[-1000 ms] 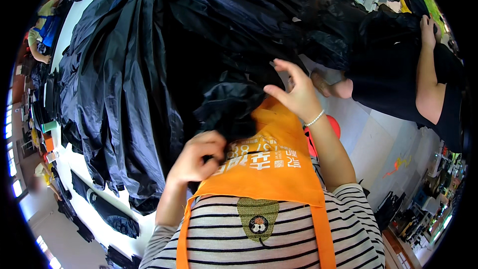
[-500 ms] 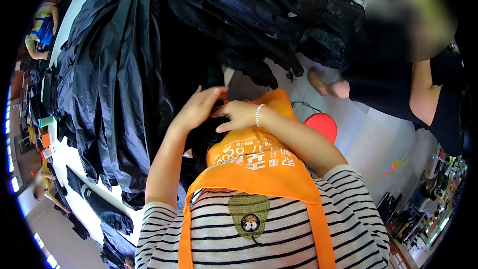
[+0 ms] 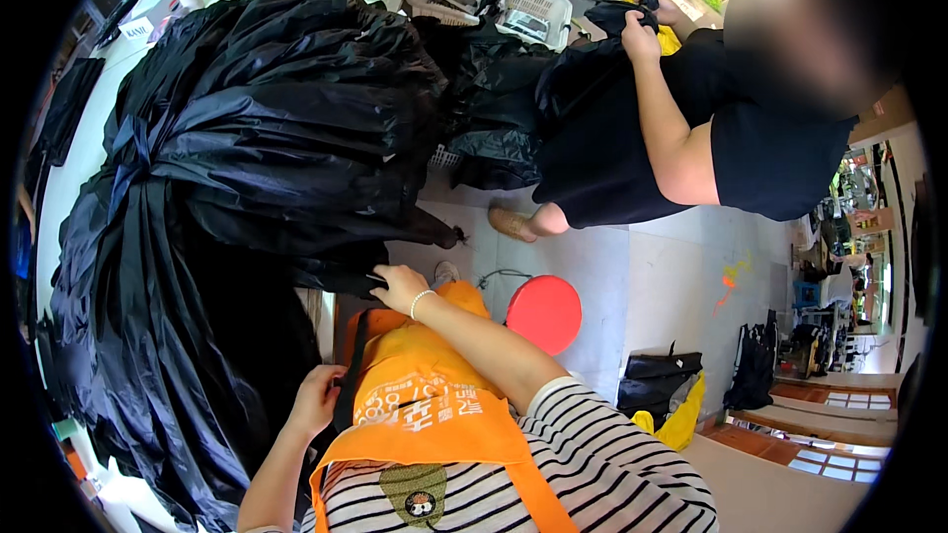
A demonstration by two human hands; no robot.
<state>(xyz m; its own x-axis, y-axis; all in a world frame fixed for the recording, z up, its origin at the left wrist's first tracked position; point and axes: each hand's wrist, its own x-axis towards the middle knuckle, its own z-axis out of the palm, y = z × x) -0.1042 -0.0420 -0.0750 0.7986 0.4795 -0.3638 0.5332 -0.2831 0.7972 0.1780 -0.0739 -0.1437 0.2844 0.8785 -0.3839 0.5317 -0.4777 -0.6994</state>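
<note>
Two hands: mine, both at the centre-bottom.
Left hand [image 3: 314, 400]: I grip my orange apron's [image 3: 420, 405] edge.
Right hand [image 3: 400, 286]: I pinch black umbrellas [image 3: 267, 138], piled centre-left.

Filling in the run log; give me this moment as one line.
left hand: gripping black strap by orange apron | right hand: touching black umbrella pile | nearby: red stool, co-worker's hand
</note>
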